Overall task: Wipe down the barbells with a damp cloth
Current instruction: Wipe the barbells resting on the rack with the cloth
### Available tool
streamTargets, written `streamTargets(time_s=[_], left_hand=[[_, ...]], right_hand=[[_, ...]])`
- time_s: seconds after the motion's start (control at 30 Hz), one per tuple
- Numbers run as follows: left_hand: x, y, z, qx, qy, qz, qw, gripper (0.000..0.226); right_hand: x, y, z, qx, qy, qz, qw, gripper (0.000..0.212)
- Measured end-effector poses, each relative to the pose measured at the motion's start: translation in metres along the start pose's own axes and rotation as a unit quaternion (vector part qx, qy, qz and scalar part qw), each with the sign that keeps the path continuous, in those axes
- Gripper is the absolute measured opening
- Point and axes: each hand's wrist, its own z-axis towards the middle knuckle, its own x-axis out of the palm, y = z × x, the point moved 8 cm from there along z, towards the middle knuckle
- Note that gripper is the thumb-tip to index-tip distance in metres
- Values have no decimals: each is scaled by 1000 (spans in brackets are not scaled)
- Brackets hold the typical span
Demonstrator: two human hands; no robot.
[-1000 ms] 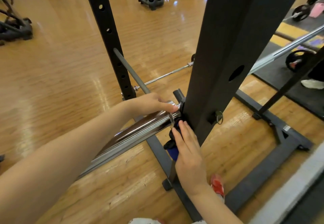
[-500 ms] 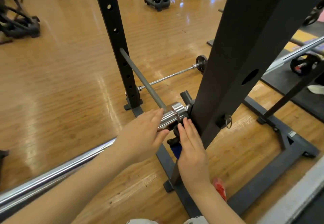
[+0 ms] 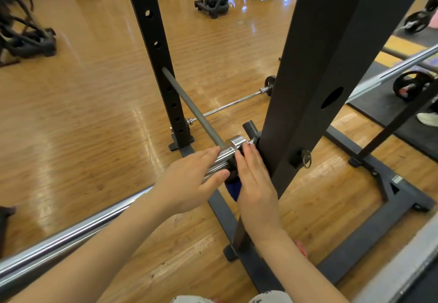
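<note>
As counted: two hands [image 3: 257, 181], one barbell [image 3: 59, 238].

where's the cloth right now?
Head view, centre: the dark blue cloth sits under the right hand, just below the barbell collar, against the rack upright.

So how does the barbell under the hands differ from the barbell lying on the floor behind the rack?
The near barbell is raised on the rack; the far barbell lies on the wooden floor. The near one looks thick and fills the lower left of the view; the far one looks thin and small. The near one is touched by the left hand and right hand; the far one is untouched. Both are shiny chrome.
</note>
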Motion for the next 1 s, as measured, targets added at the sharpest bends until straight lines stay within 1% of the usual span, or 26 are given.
streamTargets(time_s=[0.07, 0.1, 0.2, 0.23, 0.3, 0.37, 0.43, 0.5, 0.57, 0.73, 0.8, 0.87, 0.93, 1.0], left_hand=[[1, 1, 0, -5, 1, -11, 1000, 79], [1, 2, 0, -8, 2, -15, 1000, 79], [1, 1, 1, -10, 7, -14, 1000, 79], [1, 0, 1, -7, 6, -14, 1000, 78], [0, -3, 1, -4, 4, -23, 1000, 76], [-4, -6, 1, -5, -3, -34, 999, 69], [-8, -12, 4, -12, -7, -45, 999, 54], [-12, -18, 14, -18, -15, -44, 999, 44], [-9, -21, 31, -31, -11, -54, 998, 42], [1, -12, 64, -78, 9, -65, 995, 49], [2, -8, 70, -89, 38, -83, 992, 56], [2, -2, 74, -113, 76, -130, 982, 65], [5, 6, 73, -152, 122, -191, 962, 71], [9, 8, 68, -172, 158, -220, 947, 77]], right_hand=[[8, -4, -8, -4, 24, -7, 1000, 51], [9, -7, -16, -1, 30, -3, 1000, 52], [-1, -14, -33, 33, 23, 9, 999, 57], [-6, -13, -32, 39, 12, 13, 999, 57], [-11, -8, -21, 29, -13, 19, 999, 50], [-4, -6, -11, 10, -6, 21, 1000, 50], [7, -9, -15, -5, 26, 20, 999, 55], [10, -15, -26, 2, 43, 29, 999, 55], [5, -18, -34, 17, 47, 39, 998, 55], [-4, -17, -35, 49, 25, 31, 998, 64], [-7, -18, -39, 58, 17, 36, 998, 66], [-10, -18, -41, 68, 14, 44, 997, 68], [-15, -14, -39, 63, -2, 52, 997, 60], [-17, -8, -29, 51, -17, 54, 997, 50]])
